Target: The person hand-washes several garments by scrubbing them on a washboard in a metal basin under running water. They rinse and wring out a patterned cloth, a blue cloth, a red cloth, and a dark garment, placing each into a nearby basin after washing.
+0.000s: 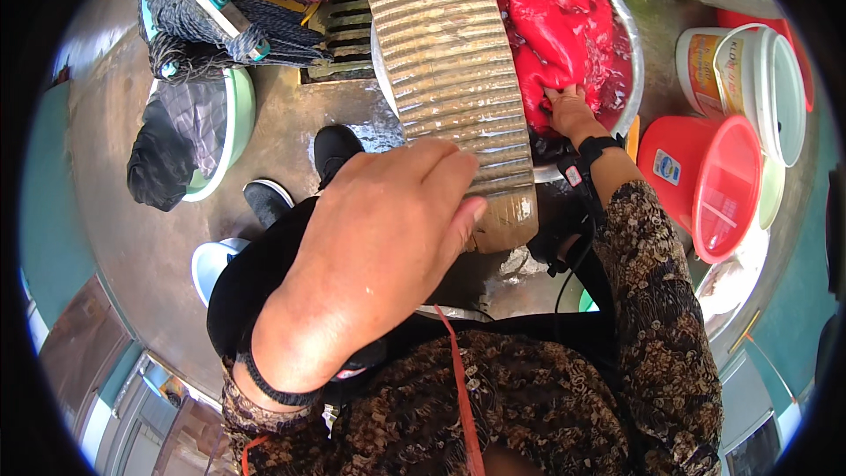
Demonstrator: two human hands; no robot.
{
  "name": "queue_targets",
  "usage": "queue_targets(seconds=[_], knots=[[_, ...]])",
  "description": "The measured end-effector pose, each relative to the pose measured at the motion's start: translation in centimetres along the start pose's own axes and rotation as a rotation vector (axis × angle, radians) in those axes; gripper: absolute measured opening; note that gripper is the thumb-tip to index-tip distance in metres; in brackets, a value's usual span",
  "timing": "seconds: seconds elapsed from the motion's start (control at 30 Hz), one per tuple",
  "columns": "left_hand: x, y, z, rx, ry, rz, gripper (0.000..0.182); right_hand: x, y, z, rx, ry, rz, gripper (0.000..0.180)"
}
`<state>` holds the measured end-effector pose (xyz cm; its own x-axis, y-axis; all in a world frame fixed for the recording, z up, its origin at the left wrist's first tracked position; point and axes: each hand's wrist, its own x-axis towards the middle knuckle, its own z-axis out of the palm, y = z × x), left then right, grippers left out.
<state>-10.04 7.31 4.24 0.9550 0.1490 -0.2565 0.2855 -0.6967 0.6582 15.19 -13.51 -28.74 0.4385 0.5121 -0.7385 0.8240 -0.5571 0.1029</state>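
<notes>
A wooden washboard [456, 73] with ridges across it lies over the left side of a metal basin [633, 73]. Red cloth [562, 6], soaked in reddish water, fills the visible part of the basin. At the cloth's near end is my right hand [574, 112], its fingers closing on a fold of the wet fabric. My left hand [390, 231] shows large, close to the camera, over the washboard's near end. Its fingers are bent and the thumb points toward the board. The palm is hidden, so contact with the board or anything held cannot be made out.
To the right stand a red plastic bucket [667, 152] and a white lidded bucket [717, 69]. At left, dark clothes [165, 139] hang over a green tub [241, 119]. Mops [198, 20] lie above it, beside a floor drain grate [347, 33]. A light-blue basin [210, 268] sits by my leg.
</notes>
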Motion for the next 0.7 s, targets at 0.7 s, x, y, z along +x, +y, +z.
queue_targets(seconds=[0.7], knots=[[-2.0, -0.1, 1.2, 0.099, 0.231, 0.167, 0.028, -20.1, 8.2, -25.1, 1.215, 0.918, -0.186, 0.036]])
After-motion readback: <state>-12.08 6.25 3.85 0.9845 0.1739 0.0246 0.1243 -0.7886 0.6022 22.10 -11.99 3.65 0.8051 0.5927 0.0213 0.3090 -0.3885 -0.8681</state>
